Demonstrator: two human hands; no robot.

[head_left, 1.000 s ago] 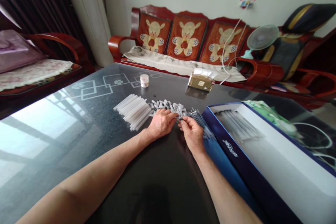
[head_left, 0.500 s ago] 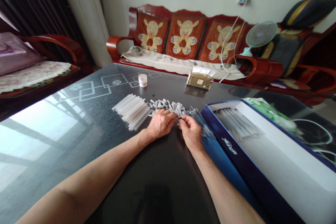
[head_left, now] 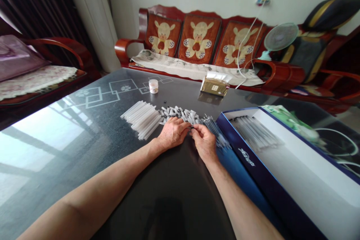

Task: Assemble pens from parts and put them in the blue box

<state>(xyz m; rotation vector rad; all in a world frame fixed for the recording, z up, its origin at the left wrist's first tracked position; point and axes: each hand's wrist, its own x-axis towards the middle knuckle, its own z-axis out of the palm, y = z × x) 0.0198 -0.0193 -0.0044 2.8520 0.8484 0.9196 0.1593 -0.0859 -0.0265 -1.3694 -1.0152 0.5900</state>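
Observation:
My left hand (head_left: 174, 132) and my right hand (head_left: 204, 138) meet over the dark table with their fingertips pinched together. Between them is a small pen part (head_left: 191, 127) with a dark end; most of it is hidden by the fingers. Left of my left hand lies a stack of translucent white pen barrels (head_left: 142, 118). Just beyond both hands is a heap of white and black pen caps (head_left: 180, 112). Thin pen refills (head_left: 215, 129) are spread beside my right hand, against the box.
A long blue box (head_left: 253, 165) on the right holds a row of pens (head_left: 255, 131). Green plastic packaging (head_left: 292, 123) lies past it. Farther back stand a small round tub (head_left: 153, 86) and a tissue pack (head_left: 215, 84). A tiny black piece (head_left: 165, 102) lies behind the caps.
Both hands stay in almost the same place. The dark end between the fingertips shows a little less than before. The piles have not visibly changed.

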